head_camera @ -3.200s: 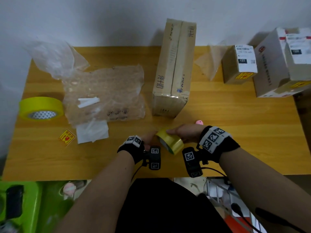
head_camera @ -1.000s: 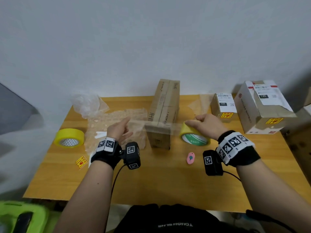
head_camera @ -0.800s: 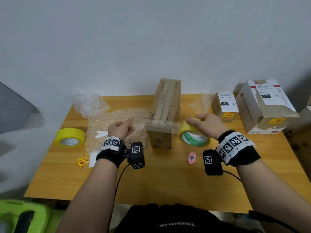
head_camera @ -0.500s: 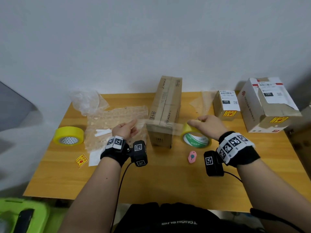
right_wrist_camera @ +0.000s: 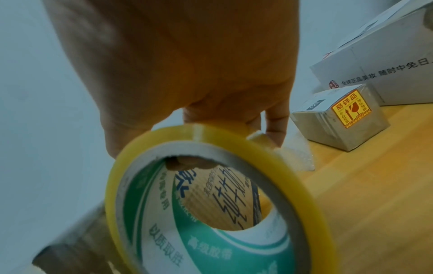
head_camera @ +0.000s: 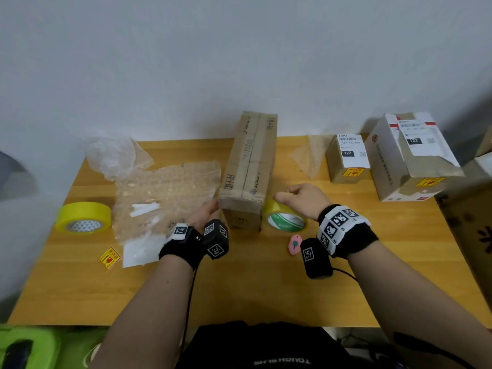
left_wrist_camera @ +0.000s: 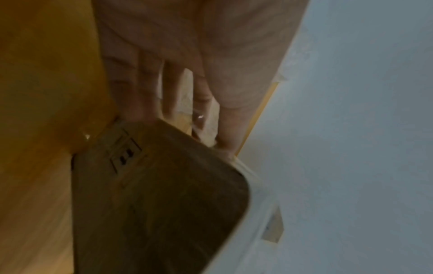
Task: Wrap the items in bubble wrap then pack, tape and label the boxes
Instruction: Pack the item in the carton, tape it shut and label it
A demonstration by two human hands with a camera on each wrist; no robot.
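Long cardboard box upright mid-table, left hand with straight fingers flat against the box's left near corner, right hand clamped on tape roll touching the box's right near corner, pink cutter just nearer than the roll.

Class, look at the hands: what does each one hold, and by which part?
The right hand grips the tape roll by its top rim. The left hand presses straight fingers on the tall box's left side.

We see a small parcel-packing station, wooden desk against a plain wall, labelled cartons at its far right corner, tape rolls, bubble wrap at the left.
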